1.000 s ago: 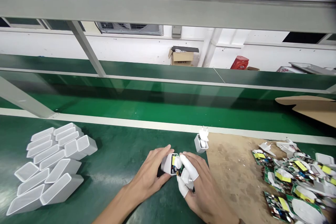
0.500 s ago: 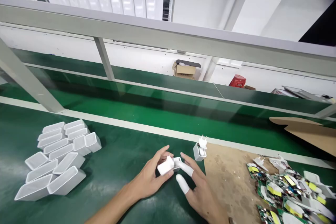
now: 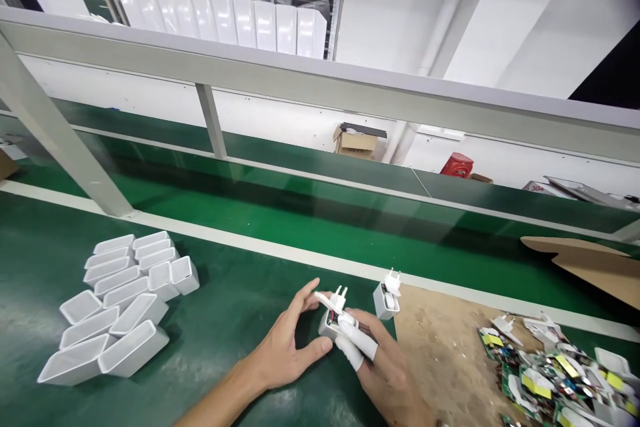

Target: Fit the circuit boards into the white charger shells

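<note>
A white plug charger [image 3: 327, 328] stands over the green bench in the middle, its housing open at the top. Wires and a bit of circuit board show inside, and a two-pin plug cover [image 3: 338, 298] rests tilted across the opening. My right hand [image 3: 387, 367], white finger cots on two fingers, grips the housing from the right. On the other side my left hand [image 3: 287, 340] is open, fingers spread, its thumb close to the housing; whether it touches I cannot tell. Just beyond my right hand, another charger [image 3: 386, 299] stands with its plug cover tilted up.
Several open white housings [image 3: 125, 290] are grouped at the left. Circuit boards with yellow tape [image 3: 545, 373] are heaped at the right, by a brown cardboard sheet [image 3: 430, 353]. A pale raised strip [image 3: 280, 251] edges the bench before a green channel, under a metal frame [image 3: 320, 70].
The plug cover has gone from my left fingers onto the housing, its pins now pointing up. My left hand has opened, and my right hand has closed on the housing. The view has shifted slightly.
</note>
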Motion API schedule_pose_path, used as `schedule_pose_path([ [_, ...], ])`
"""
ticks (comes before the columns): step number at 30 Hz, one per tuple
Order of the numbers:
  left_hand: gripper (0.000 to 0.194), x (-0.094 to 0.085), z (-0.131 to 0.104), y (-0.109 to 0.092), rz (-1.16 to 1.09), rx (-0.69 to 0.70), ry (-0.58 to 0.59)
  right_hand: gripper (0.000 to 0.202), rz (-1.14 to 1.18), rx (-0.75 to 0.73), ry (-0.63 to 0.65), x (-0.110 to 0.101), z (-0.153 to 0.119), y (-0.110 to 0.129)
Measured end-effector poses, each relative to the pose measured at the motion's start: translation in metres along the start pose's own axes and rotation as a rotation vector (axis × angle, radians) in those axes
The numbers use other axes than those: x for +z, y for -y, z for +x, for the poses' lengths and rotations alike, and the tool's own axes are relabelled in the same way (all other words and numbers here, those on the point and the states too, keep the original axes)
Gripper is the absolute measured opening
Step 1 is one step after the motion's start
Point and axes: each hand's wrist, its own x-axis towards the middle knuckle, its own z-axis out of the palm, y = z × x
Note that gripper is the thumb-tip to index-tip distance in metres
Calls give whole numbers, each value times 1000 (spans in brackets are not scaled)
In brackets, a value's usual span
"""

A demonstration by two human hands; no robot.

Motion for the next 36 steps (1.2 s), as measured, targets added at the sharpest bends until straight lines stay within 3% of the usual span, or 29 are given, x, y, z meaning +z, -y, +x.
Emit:
schedule_pose_path([
  [4,100,3,0,2,36,29,-16,37,-26,17,77,1,-2,-2],
  [7,91,7,3,1,90,46,-18,39,-56,40,108,8,-9,-6],
  [12,75,9,7,-2,153,71,-36,39,-129,68,35,13,-17,-8],
  [20,76,6,3,3,184,77,-8,46,-99,40,115,11,-17,-8],
  [27,76,5,3,4,173,48,10,38,-86,131,45,14,-26,-14],
  [32,76,6,3,4,167,54,0,41,-14,125,152,14,-21,-12],
  [36,77,6,5,2,163,50,-5,40,69,273,164,11,-23,-12],
])
